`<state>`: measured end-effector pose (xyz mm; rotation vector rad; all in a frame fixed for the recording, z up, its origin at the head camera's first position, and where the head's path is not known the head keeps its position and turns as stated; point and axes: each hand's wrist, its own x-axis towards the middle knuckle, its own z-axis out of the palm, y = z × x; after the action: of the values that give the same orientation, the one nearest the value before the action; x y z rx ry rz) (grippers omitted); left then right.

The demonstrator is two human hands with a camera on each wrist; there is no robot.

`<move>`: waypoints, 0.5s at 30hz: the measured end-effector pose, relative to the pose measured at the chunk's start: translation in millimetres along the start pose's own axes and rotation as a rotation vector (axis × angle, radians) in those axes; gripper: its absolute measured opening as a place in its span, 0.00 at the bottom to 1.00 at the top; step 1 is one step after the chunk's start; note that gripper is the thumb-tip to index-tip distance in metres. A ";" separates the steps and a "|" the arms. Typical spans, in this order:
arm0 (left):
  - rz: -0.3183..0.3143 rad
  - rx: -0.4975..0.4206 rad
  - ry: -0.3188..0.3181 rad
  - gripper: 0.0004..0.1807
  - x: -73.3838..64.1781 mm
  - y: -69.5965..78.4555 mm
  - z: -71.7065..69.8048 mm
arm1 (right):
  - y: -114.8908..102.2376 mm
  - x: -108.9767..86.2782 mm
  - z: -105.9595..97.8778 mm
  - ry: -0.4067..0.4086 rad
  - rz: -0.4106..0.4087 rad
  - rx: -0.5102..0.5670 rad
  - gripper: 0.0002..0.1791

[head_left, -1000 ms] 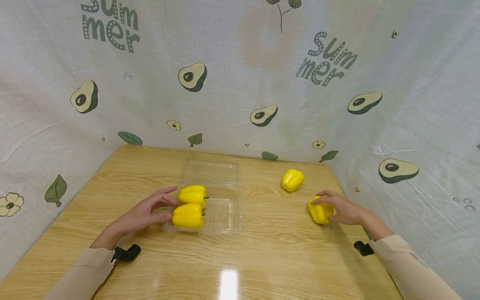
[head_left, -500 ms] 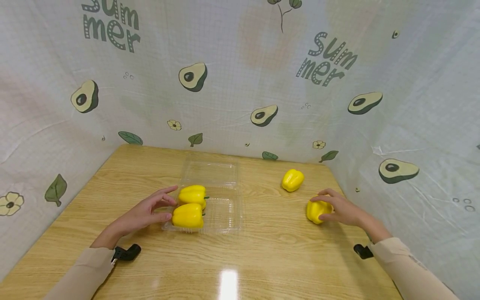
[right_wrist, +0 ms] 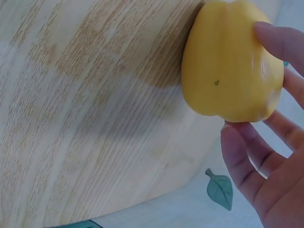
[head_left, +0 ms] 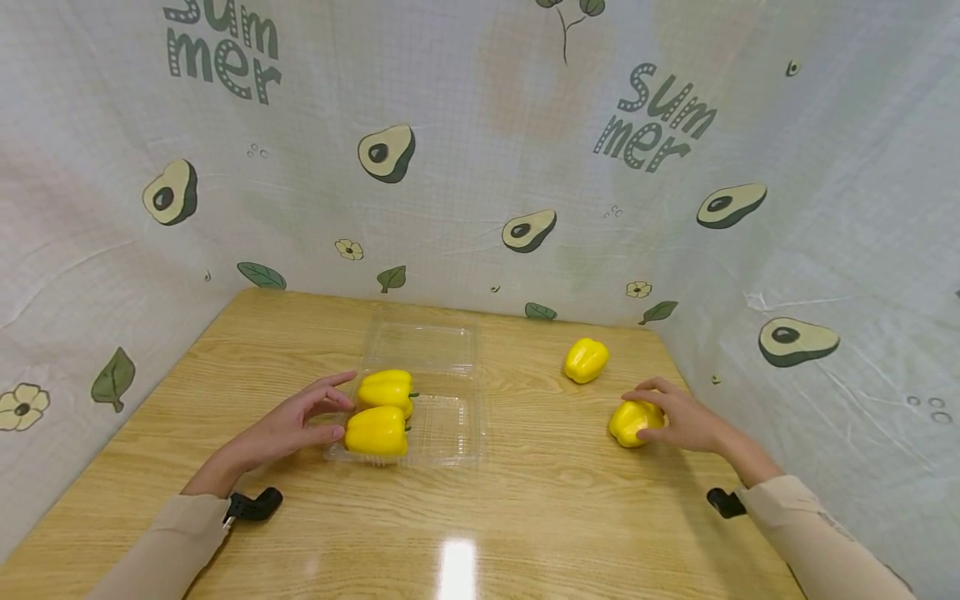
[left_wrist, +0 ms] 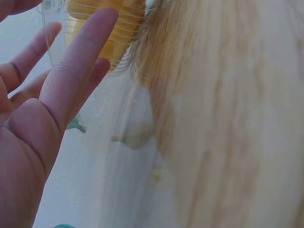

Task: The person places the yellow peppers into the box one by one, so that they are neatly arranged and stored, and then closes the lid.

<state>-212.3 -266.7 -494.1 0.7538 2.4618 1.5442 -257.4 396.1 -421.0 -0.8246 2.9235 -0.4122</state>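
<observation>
My right hand point(head_left: 682, 421) grips a yellow bell pepper point(head_left: 628, 423) on the right side of the table. In the right wrist view, fingers lie on the side and end of this bell pepper point(right_wrist: 228, 66). My left hand point(head_left: 296, 425) rests by the left side of a clear plastic clamshell box point(head_left: 446, 429), thumb and fingers loosely spread against its wall. Two more yellow bell peppers, a rear one point(head_left: 385, 390) and a front one point(head_left: 377, 432), lie side by side in the box's left half, green stems pointing right. The left wrist view shows the left hand point(left_wrist: 61, 90) outside the ribbed wall.
A loose yellow bell pepper point(head_left: 586, 361) lies on the wooden table point(head_left: 525, 517) at the back right. The box's transparent lid point(head_left: 422, 343) is folded back behind it. Printed cloth point(head_left: 450, 192) hangs around the table's back and sides.
My right hand has turned its bell pepper and shifted it slightly left, with the fingers closer around it. The left hand, the box and the other bell peppers have stayed in place.
</observation>
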 end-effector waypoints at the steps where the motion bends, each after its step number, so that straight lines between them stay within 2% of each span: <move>1: -0.001 -0.003 -0.001 0.18 0.1 0.0 0.0 | 0.2 -0.1 -0.2 -0.003 -0.001 -0.002 0.32; 8: -0.006 -0.017 -0.003 0.18 0.5 -0.2 0.0 | 3.3 -1.8 -0.6 -0.014 -0.037 -0.021 0.34; 15: -0.008 -0.025 -0.003 0.17 0.2 1.5 0.1 | 1.2 -3.2 -0.8 0.003 -0.069 0.027 0.32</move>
<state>-211.9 -266.0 -492.8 0.7401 2.4353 1.5673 -255.4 399.0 -420.6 -0.9235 2.8918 -0.4573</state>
